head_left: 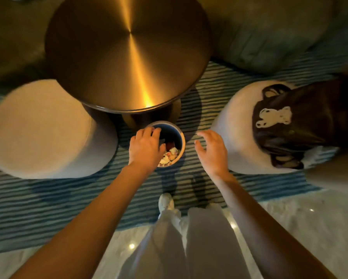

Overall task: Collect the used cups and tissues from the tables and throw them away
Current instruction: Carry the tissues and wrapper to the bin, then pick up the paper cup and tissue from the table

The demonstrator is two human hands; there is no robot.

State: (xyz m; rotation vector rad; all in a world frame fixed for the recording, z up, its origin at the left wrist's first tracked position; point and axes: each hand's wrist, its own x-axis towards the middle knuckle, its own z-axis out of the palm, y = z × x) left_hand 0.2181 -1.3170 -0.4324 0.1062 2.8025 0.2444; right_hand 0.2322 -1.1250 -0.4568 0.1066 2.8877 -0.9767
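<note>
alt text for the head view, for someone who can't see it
Seen from above, a person's left hand reaches into a small round bin holding crumpled tissues, while the right hand hovers open beside it. The bin stands on a striped rug below a round metal table, between two pale stools.

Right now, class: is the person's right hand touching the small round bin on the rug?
Apart. The head view shows striped rug between the open right hand and the bin.

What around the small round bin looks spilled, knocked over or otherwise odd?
Nothing stands out. The small round bin stands upright on the striped rug with crumpled tissues inside; nothing lies spilled beside it.
</note>
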